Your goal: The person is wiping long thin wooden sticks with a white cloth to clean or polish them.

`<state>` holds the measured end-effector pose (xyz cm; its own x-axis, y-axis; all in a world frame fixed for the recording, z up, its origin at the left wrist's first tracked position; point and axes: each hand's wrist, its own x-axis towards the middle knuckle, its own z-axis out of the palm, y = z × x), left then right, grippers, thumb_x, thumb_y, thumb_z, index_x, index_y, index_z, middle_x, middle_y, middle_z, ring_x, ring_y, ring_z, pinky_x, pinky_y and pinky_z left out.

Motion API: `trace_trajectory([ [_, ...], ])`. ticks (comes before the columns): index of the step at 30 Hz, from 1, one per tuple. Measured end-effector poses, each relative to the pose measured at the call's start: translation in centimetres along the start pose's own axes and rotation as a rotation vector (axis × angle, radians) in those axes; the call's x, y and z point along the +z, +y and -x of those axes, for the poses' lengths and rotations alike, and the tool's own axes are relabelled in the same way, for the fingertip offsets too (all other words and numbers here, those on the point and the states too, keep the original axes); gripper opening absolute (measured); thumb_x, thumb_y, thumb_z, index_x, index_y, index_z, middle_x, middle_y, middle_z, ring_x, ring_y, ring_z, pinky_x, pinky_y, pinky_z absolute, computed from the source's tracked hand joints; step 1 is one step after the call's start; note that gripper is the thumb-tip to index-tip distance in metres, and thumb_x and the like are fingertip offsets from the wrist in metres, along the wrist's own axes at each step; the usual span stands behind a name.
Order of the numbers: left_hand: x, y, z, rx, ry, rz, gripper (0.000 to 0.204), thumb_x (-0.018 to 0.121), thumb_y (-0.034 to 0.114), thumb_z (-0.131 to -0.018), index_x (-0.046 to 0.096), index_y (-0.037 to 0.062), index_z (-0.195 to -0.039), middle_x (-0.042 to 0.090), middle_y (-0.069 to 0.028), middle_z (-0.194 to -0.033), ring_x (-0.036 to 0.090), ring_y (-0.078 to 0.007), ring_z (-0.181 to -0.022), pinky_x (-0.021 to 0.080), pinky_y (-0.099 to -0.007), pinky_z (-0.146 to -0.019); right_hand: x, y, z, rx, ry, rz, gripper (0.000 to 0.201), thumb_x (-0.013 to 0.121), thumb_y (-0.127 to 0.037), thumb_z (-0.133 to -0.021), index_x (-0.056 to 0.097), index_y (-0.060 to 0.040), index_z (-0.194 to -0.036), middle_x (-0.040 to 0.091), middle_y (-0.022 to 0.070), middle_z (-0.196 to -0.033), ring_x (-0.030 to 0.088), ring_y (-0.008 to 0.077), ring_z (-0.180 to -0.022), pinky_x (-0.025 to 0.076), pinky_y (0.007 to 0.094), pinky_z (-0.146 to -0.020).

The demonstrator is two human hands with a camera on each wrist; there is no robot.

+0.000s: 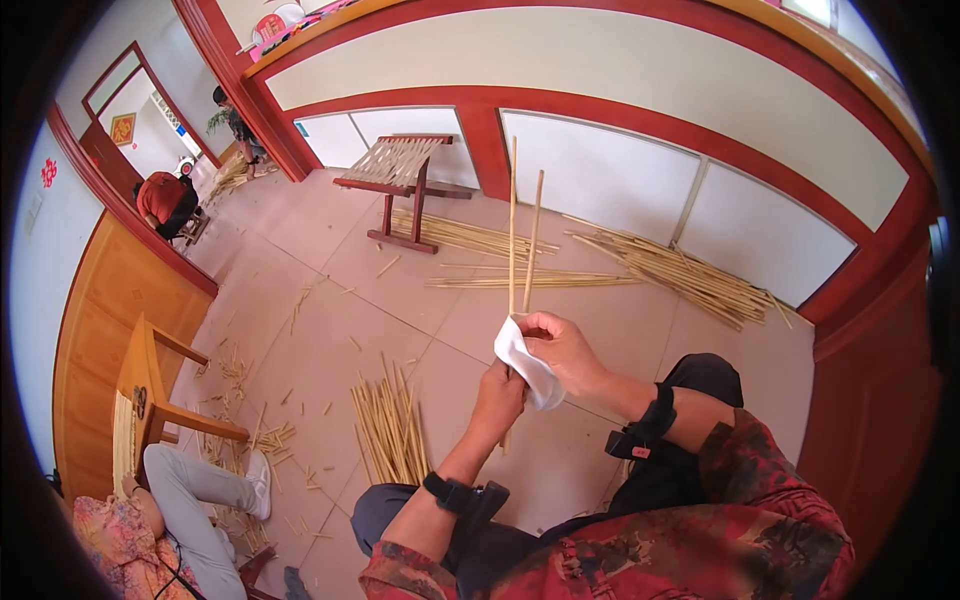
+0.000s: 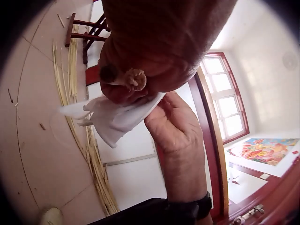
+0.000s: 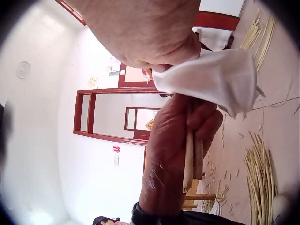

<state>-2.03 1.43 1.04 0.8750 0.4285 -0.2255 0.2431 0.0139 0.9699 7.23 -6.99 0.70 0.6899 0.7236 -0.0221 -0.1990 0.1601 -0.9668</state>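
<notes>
Two long, thin pale sticks [image 1: 514, 220] rise upright from my hands in the head view. Fingers of my left hand [image 1: 497, 405] curl round their lower part, and the stick ends [image 3: 188, 171] jut out below that fist in the right wrist view. A white cloth [image 1: 522, 362] is wrapped about the sticks just above the left hand. My right hand [image 1: 566, 352] pinches this cloth against the sticks, its fingers bent over the top edge. From the left wrist, one cut end [image 2: 136, 80] faces the camera, with the cloth hanging loosely beside it.
A bundle of sticks [image 1: 388, 425] stands by my left knee. More sticks [image 1: 690, 275] lie along the wall near a red wooden stool [image 1: 405, 175]. Short offcuts litter the tiles. At left, a seated person [image 1: 200, 490] is beside a wooden bench [image 1: 150, 390]; others are in the doorway.
</notes>
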Motion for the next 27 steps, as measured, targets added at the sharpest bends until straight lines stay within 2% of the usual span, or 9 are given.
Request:
trace_trajectory([
  [4, 0.1, -0.9, -0.6, 0.019, 0.045, -0.079, 0.017, 0.043, 0.011, -0.079, 0.047, -0.0028, -0.088, 0.054, -0.0099, -0.063, 0.05, -0.0161, -0.047, 0.039, -0.029, -0.043, 0.4, 0.5, 0.4, -0.037, 0.075, 0.007, 0.023, 0.054, -0.01, -0.076, 0.051, 0.0006, -0.096, 0.055, 0.0059, -0.088, 0.052, 0.0108, -0.081, 0.043, 0.0246, -0.071],
  [6, 0.2, -0.9, -0.7, 0.292, 0.176, -0.254, 0.017, 0.043, 0.012, -0.08, 0.045, -0.0028, -0.088, 0.055, -0.0188, -0.066, 0.055, -0.0295, -0.055, 0.042, -0.037, -0.049, 1.0, 0.7, 0.9, -0.031, 0.117, 0.049, 0.022, 0.051, -0.01, -0.078, 0.05, 0.0002, -0.097, 0.054, 0.0055, -0.089, 0.051, 0.0114, -0.081, 0.043, 0.0246, -0.073],
  [9, 0.6, -0.1, -0.1, 0.279, 0.194, -0.551, 0.017, 0.042, 0.012, -0.081, 0.043, -0.0025, -0.09, 0.054, -0.0256, -0.072, 0.054, -0.0391, -0.066, 0.042, -0.0431, -0.056, 1.2, 2.4, 1.0, 0.08, 0.051, -0.079, 0.023, 0.048, -0.014, -0.083, 0.047, -0.0018, -0.103, 0.052, 0.0037, -0.095, 0.05, 0.0117, -0.086, 0.041, 0.0254, -0.077],
  [12, 0.7, -0.3, -0.3, 0.29, 0.161, -0.554, 0.017, 0.04, 0.013, -0.082, 0.042, -0.0013, -0.091, 0.055, -0.0258, -0.072, 0.053, -0.0406, -0.07, 0.041, -0.0444, -0.058, 1.3, 2.2, 1.1, 0.131, 0.046, -0.239, 0.023, 0.043, -0.016, -0.086, 0.047, -0.002, -0.103, 0.053, 0.0035, -0.093, 0.051, 0.0118, -0.085, 0.042, 0.0251, -0.077],
  [16, 0.9, 1.4, 0.2, 0.368, 0.124, -0.403, 0.018, 0.038, 0.015, -0.085, 0.042, -0.0008, -0.092, 0.054, -0.0227, -0.068, 0.055, -0.0353, -0.063, 0.041, -0.0411, -0.055, 1.3, 0.6, 0.4, 0.08, 0.1, -0.391, 0.02, 0.043, -0.017, -0.087, 0.048, -0.0026, -0.1, 0.054, 0.0038, -0.089, 0.052, 0.012, -0.082, 0.043, 0.0259, -0.076],
  [19, 0.3, 2.3, 0.3, 0.13, -0.089, -0.231, 0.02, 0.036, 0.018, -0.087, 0.043, -0.0004, -0.09, 0.053, -0.0168, -0.062, 0.053, -0.0257, -0.055, 0.041, -0.0351, -0.051, 0.7, 0.3, -0.3, 0.04, 0.058, -0.516, 0.019, 0.045, -0.02, -0.086, 0.05, -0.0037, -0.095, 0.055, 0.0039, -0.085, 0.052, 0.0118, -0.079, 0.044, 0.0263, -0.072],
  [22, 0.5, 1.8, 0.7, 0.192, -0.079, -0.265, 0.022, 0.035, 0.02, -0.088, 0.044, -0.0007, -0.088, 0.049, -0.0102, -0.058, 0.048, -0.0177, -0.051, 0.039, -0.0298, -0.048, 0.7, -0.5, -1.0, 0.017, 0.116, -0.523, 0.02, 0.047, -0.023, -0.085, 0.05, -0.0045, -0.091, 0.054, 0.004, -0.081, 0.053, 0.0118, -0.075, 0.045, 0.0268, -0.069],
  [25, 1.2, 1.3, 1.5, 0.449, -0.054, -0.346, 0.022, 0.036, 0.02, -0.089, 0.044, 0.0002, -0.084, 0.046, -0.0067, -0.055, 0.045, -0.016, -0.048, 0.037, -0.029, -0.047, 0.1, -2.4, -1.4, -0.045, 0.329, -0.543, 0.022, 0.046, -0.027, -0.084, 0.051, -0.0048, -0.086, 0.054, 0.0037, -0.076, 0.053, 0.0127, -0.068, 0.047, 0.0268, -0.061],
  [27, 0.6, 1.0, 1.8, 0.178, -0.189, -0.25, 0.022, 0.037, 0.022, -0.089, 0.043, 0.002, -0.083, 0.042, -0.0036, -0.053, 0.041, -0.0121, -0.047, 0.035, -0.0265, -0.045, -1.0, -2.8, -2.5, -0.117, 0.346, -0.534, 0.023, 0.044, -0.025, -0.085, 0.051, -0.0038, -0.086, 0.054, 0.0049, -0.076, 0.054, 0.0132, -0.067, 0.047, 0.0271, -0.06],
])
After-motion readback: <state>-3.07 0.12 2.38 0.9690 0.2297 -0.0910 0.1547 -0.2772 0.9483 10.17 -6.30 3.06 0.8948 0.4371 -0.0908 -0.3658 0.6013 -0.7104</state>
